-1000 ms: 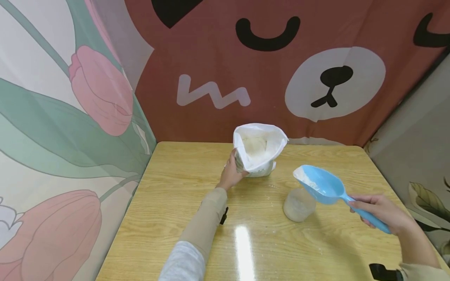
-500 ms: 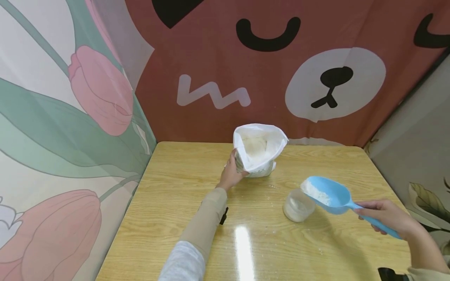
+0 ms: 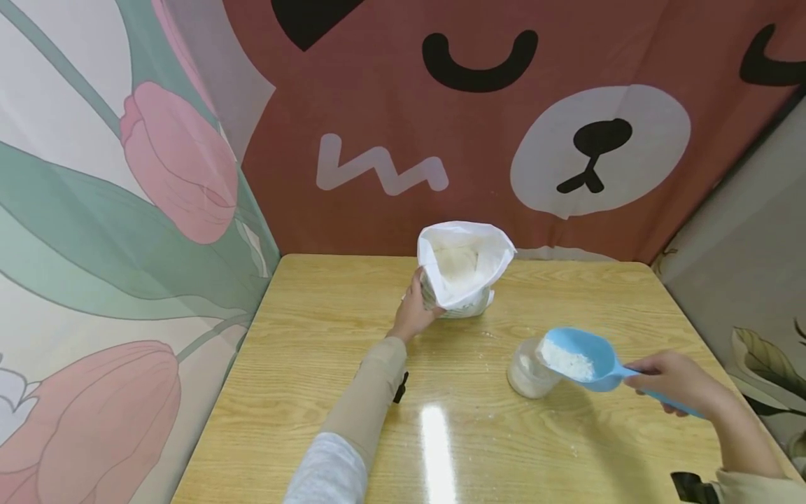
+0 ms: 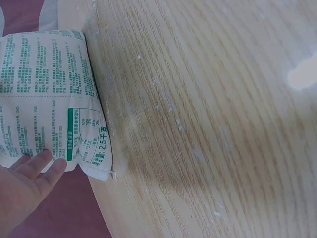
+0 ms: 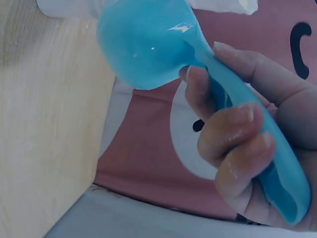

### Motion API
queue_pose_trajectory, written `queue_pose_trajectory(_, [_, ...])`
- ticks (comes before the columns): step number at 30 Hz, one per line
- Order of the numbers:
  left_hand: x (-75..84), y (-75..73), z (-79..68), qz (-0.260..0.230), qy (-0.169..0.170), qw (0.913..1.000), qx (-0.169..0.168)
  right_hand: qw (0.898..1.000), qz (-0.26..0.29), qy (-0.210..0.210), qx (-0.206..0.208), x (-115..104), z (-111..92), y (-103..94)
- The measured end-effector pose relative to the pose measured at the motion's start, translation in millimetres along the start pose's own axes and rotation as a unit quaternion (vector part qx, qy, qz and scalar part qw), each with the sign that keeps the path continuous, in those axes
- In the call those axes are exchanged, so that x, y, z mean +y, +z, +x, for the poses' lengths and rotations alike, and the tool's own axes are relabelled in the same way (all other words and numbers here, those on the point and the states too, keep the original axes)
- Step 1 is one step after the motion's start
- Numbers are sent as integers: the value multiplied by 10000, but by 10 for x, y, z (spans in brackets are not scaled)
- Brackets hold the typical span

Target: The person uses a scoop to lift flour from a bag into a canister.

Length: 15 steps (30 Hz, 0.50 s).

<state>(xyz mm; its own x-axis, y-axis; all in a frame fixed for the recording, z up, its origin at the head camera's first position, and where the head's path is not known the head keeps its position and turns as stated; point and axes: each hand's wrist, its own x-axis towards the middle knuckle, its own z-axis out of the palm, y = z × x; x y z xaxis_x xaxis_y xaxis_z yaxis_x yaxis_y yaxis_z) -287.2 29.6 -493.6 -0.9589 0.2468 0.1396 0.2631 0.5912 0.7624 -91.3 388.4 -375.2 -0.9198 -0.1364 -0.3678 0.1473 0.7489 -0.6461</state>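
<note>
In the head view, a white paper flour bag [image 3: 467, 304] stands at the back of the table, its mouth spread wide over white powder. My left hand [image 3: 415, 309] holds the bag's left front side. In the left wrist view, the fingers [image 4: 40, 169] lie against its green-printed face. My right hand [image 3: 683, 385] grips the handle of a light blue scoop [image 3: 606, 378], its fingers curled round it in the right wrist view. White flour [image 3: 567, 362] fills the front of the scoop. The scoop's tip overlaps the rim of a small clear jar [image 3: 527, 378] in the head view.
Specks of powder [image 4: 178, 123] are scattered on the wooden table [image 3: 302, 364] near the bag. A brown bear-print curtain [image 3: 378, 217] hangs right behind the table's back edge. Floral cloth [image 3: 189, 294] closes off the left side, and another patterned cloth [image 3: 743, 231] the right.
The right hand has brought the scoop lower, with its bowl tilting so more flour shows; just now it shifted slightly left toward the jar. The left hand and bag stay still.
</note>
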Motion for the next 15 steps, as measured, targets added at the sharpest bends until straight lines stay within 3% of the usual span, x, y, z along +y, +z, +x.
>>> queue_pose_trajectory(8, [-7,-3,4,-38,-5,10000,-3,9960,-865,169,155,-216,43,22])
queue_pose_trajectory(15, [-15,-2,-1,-55,27,10000,21,9942,-1051,212,47,-341,41,14])
